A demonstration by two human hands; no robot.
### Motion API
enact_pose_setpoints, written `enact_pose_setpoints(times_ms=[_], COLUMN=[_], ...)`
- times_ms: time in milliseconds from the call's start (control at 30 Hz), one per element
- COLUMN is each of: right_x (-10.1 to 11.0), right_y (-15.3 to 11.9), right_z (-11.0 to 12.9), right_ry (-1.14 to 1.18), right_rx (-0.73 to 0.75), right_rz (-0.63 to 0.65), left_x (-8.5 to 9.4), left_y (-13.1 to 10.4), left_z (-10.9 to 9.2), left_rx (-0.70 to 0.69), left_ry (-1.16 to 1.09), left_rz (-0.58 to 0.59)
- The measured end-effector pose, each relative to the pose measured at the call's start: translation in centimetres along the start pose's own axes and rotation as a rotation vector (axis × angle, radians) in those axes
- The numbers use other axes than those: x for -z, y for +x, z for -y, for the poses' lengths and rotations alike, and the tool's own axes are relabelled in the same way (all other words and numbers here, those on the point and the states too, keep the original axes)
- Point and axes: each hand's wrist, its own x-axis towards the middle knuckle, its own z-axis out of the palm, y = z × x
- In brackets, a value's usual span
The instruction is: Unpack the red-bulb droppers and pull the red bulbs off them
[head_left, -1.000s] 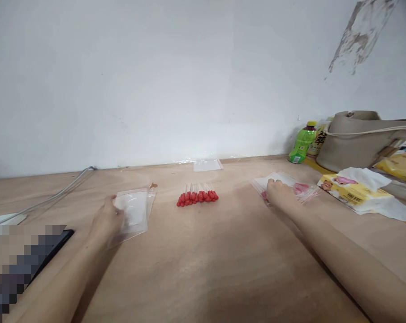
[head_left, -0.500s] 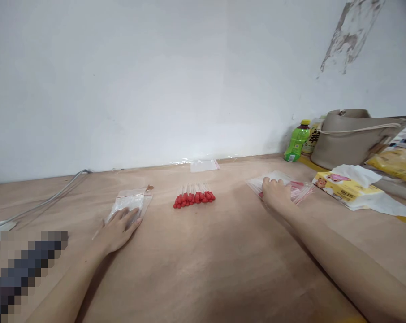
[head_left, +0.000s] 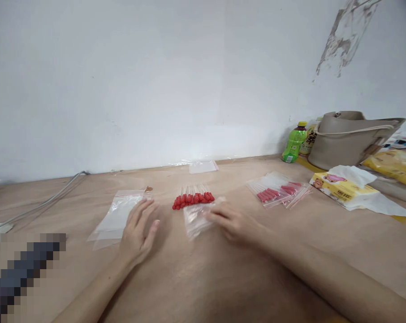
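In the middle of the table, my right hand (head_left: pixel 231 220) pinches a clear plastic bag (head_left: pixel 198 220) by its right side. The bag looks crumpled and slightly blurred. Just behind it lies a row of thin pale sticks with red tips (head_left: pixel 192 198), the red ends toward me. My left hand (head_left: pixel 139 229) has its fingers apart and holds nothing. It is over the right edge of a few flat zip bags (head_left: pixel 117 215); whether it touches them I cannot tell. Zip bags with red-tipped sticks inside (head_left: pixel 270 190) overlap at the right.
A yellow tissue box (head_left: pixel 344 188), a green bottle (head_left: pixel 294 143) and a grey-beige bag (head_left: pixel 340 139) stand at the right. One flat zip bag (head_left: pixel 203 167) lies near the wall. A grey cable (head_left: pixel 55 195) crosses the left side.
My right hand has moved left from the filled bags to the middle and now holds a clear bag. My left hand has shifted right, uncovering more of the flat bags.
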Motion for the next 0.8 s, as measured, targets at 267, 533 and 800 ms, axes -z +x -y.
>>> enact_pose_setpoints(times_ms=[267,533,800], right_x=[-1.8,0.1,-0.4], right_y=[0.6,-1.8,-0.8], right_z=[2.1,-1.2,-0.4], right_ry=[0.348,0.331,0.35], right_rx=[0.057,-0.811,-0.938], right_rz=[0.19,0.045,0.317], left_x=[-2.4,-3.2,-4.5], left_y=[0.5,1.4,2.0], left_z=[-6.2,-5.5,-7.3], left_rx=[-0.091,-0.193,-0.105], left_ry=[-0.424,-0.408,-0.419], left_rz=[0.54,0.692,0.61])
